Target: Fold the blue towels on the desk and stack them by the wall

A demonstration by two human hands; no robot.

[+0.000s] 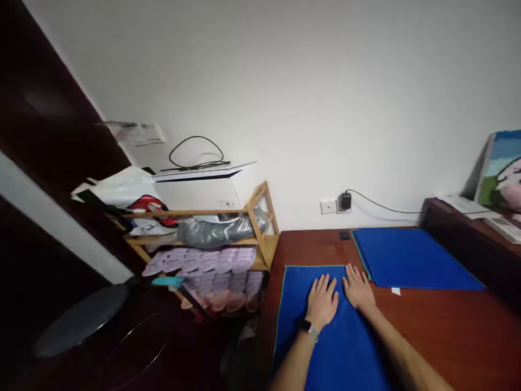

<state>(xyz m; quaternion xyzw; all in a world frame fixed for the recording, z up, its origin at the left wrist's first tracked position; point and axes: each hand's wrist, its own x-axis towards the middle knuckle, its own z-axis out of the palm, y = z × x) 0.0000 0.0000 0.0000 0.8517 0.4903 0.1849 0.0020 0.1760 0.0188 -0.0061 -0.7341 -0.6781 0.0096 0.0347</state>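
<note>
A blue cloth (345, 347) with a green edge lies flat on the brown wooden table (439, 336), near its left side. Flat on the cloth's upper middle rests my left hand (322, 301), fingers stretched out, a watch on its wrist. My right hand (358, 288) lies palm down at the upper right edge of the same cloth, its fingers extended. Neither hand grips anything. Further right, a folded stack of blue cloths (415, 258) sits on the table, with a small white tag (396, 291) at its near edge.
Left of the table stands a wooden shelf (266, 250) with slippers (209, 260), a white box (199, 193) and bags. A black plug (345, 201) is in the wall socket. A dark raised ledge (439, 228) bounds the right. A round stool (85, 320) is at lower left.
</note>
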